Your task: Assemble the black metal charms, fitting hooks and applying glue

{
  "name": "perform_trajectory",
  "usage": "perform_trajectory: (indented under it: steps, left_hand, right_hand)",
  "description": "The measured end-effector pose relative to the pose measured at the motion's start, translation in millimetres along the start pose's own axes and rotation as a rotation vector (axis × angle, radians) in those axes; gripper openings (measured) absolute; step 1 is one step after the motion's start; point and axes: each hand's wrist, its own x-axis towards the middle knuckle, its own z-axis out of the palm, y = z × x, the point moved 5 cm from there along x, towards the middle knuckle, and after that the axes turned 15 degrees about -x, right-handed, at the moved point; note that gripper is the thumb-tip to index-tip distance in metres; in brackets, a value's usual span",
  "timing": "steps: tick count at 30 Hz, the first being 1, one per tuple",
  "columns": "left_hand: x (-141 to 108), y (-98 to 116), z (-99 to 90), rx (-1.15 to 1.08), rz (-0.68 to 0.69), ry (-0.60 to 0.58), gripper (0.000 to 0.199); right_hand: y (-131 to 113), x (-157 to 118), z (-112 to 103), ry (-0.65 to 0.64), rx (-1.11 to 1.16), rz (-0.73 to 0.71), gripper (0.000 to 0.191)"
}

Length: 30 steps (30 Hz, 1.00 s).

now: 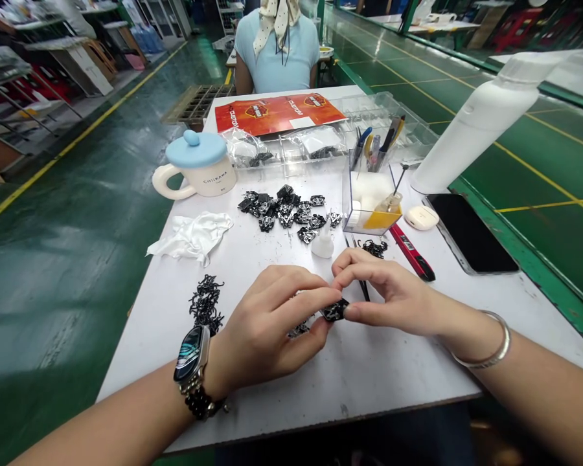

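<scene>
My left hand (276, 320) and my right hand (388, 291) meet over the middle of the white table (383, 382). Between their fingertips is a small black and silver piece (335, 310), gripped by both. More such pieces (298, 329) lie partly hidden under my left hand. Beyond my hands is a pile of black and silver pieces (285, 208). Small black hooked parts (205, 301) lie left of my left hand, and others (375, 248) lie behind my right hand. Dark tweezers (364, 289) rest on the table, partly covered by my right hand.
A lidded mug (208, 171) and a white cloth (192, 237) are at left. A tool box (374, 200), red cutter (412, 252), phone (471, 233) and tall white bottle (476, 129) stand or lie at right. Plastic trays (291, 166) are behind; a person sits beyond.
</scene>
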Motion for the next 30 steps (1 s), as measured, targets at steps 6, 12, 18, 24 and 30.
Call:
perform_trajectory:
  steps: [6,12,18,24,30]
  left_hand:
    - [-1.6,-0.2,2.1,0.007,0.014,-0.045,0.04]
    - [-4.1,5.3,3.4,0.085,0.171,0.067,0.03]
    - [-2.6,-1.0,7.1,-0.074,0.001,0.046,0.018]
    - [-2.4,-11.5,10.5,-0.358,-0.379,0.028,0.005]
    - [-5.7,-24.8,16.9,-0.712,-0.724,0.036,0.016]
  right_hand:
    - [-0.2,0.1,1.0,-0.018,-0.023,-0.001,0.012]
    - [-2.9,0.6,0.7,-0.007,-0.06,-0.016,0.013]
    - [-12.1,-3.2,-3.2,0.154,-0.217,-0.232,0.014]
    - [-15.8,-4.3,-1.2,0.214,-0.314,-0.249,0.006]
    - [-11.2,-1.6,1.5,0.175,-0.245,-0.099,0.011]
